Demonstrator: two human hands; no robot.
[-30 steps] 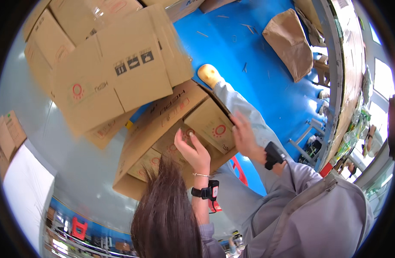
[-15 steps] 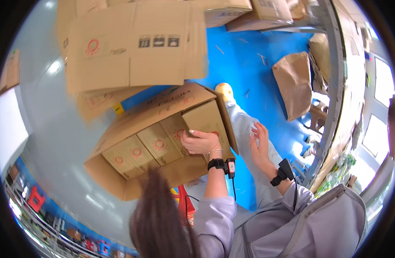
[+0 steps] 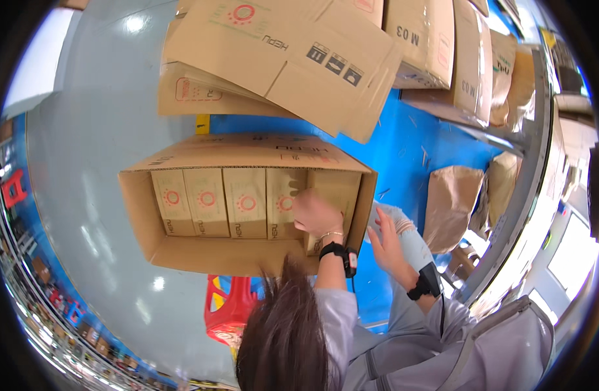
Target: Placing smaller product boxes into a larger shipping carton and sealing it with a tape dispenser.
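Note:
A large open cardboard box [image 3: 202, 255] lies with its opening toward me. Inside, several small brown cartons [image 3: 246, 203] stand in a row, each with a red ring print. At the right end, one carton [image 3: 335, 186] sticks out farther than the others. My left hand [image 3: 318, 215] reaches into the box where this carton meets its neighbour. Its fingers look spread against the carton fronts, somewhat blurred and shaded, with the thumb apart. Beside the box's right edge, my right hand [image 3: 387, 246] is raised over my leg, fingers apart and holding nothing.
Flattened cardboard sheets [image 3: 273, 58] are stacked beyond the box. Closed cartons [image 3: 420, 42] stand at the far right near a metal rack post [image 3: 537, 124]. A brown paper sack [image 3: 451, 205] is to the right. Below the box is a red plastic stool [image 3: 231, 309].
The view has swung, so the box now appears more level. My left hand remains at the right-end cartons, its fingers deeper between them. My right hand stays free beside the box.

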